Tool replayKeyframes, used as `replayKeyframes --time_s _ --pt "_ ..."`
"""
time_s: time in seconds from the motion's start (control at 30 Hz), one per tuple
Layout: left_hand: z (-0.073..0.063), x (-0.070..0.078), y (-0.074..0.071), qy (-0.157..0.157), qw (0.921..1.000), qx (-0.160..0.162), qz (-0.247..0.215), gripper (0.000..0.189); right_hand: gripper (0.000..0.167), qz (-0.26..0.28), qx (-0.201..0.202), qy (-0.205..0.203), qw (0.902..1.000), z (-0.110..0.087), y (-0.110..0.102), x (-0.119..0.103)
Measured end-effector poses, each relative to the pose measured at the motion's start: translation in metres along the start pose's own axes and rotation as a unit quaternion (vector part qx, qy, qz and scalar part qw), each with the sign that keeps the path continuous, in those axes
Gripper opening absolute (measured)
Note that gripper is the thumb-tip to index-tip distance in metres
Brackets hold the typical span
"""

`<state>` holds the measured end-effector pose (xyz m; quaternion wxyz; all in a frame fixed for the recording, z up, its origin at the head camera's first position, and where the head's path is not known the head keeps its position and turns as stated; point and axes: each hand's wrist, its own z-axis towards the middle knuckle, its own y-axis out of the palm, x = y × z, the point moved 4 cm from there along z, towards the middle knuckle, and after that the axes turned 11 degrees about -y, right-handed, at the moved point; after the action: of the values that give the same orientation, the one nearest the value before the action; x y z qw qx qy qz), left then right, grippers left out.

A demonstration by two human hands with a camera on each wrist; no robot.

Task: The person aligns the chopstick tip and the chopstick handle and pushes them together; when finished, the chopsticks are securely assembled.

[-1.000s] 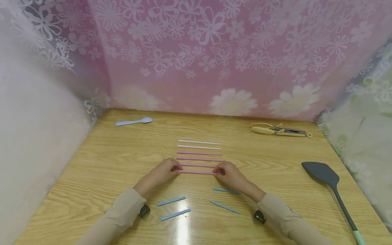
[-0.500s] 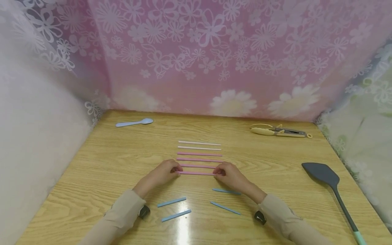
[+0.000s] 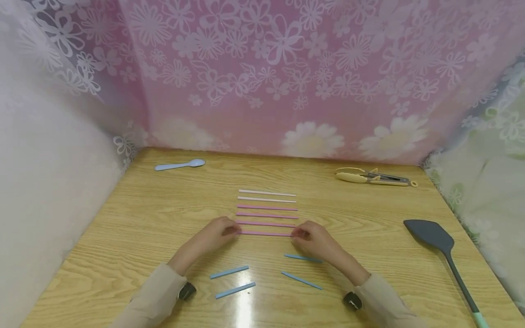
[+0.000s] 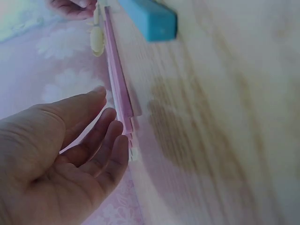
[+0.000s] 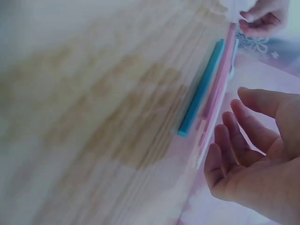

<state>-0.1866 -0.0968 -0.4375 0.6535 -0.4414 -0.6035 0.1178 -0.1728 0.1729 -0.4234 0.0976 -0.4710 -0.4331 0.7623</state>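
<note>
A pink stick (image 3: pixel 266 234), thin and chopstick-like, lies crosswise on the wooden table, nearest in a row of parallel sticks. My left hand (image 3: pixel 217 234) is at its left end; in the left wrist view, the thumb and fingers (image 4: pixel 96 93) are parted with nothing between them. At the other end is my right hand (image 3: pixel 315 239), its fingers (image 5: pixel 225 140) loosely bent and apart from the thumb. Behind lie several more pink sticks (image 3: pixel 267 215) and two whitish sticks (image 3: pixel 266 199). Two blue sticks (image 3: pixel 301 280) lie below my right hand, and two more blue sticks (image 3: pixel 235 290) below my left.
A light blue spoon (image 3: pixel 180 165) lies at the back left of the table (image 3: pixel 135 218). Yellow tongs (image 3: pixel 373 177) are at the back right, and a dark grey spatula (image 3: pixel 434 237) stretches along the right side. Flowered cloth (image 3: pixel 262 114) surrounds the far side.
Both hands have let go of the nearest pink stick's ends and drawn slightly outward, the left to the left and the right to the right. The sticks stay in their row.
</note>
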Motion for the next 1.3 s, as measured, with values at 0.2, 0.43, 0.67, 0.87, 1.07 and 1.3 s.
replayKeyframes --time_s 0.2,0.43,0.67,0.87,1.07,1.3 --pt "-0.018 0.001 0.001 -0.004 0.9995 -0.025 -0.017 0.019 0.013 0.018 -0.024 0.018 0.9994 -0.016 -0.003 -0.002" --pt "-0.039 0.001 0.005 -0.005 0.9975 -0.061 -0.035 0.023 0.017 0.029 -0.065 0.028 0.9971 -0.032 0.002 -0.002" --pt "-0.054 0.004 0.012 -0.011 0.9925 -0.106 -0.058 0.028 0.014 0.038 -0.076 0.035 0.9958 -0.036 0.003 -0.003" --pt "-0.058 0.007 0.015 -0.022 0.991 -0.118 -0.059 0.027 0.011 0.032 -0.079 0.027 0.996 -0.036 0.005 -0.006" --pt "-0.056 0.008 0.017 -0.015 0.9922 -0.116 -0.043 0.019 0.008 0.03 -0.082 0.034 0.9956 -0.036 0.005 -0.005" --pt "-0.05 0.01 0.017 0.007 0.9956 -0.089 -0.027 0.021 0.007 0.039 -0.075 0.02 0.9962 -0.036 0.005 -0.008"
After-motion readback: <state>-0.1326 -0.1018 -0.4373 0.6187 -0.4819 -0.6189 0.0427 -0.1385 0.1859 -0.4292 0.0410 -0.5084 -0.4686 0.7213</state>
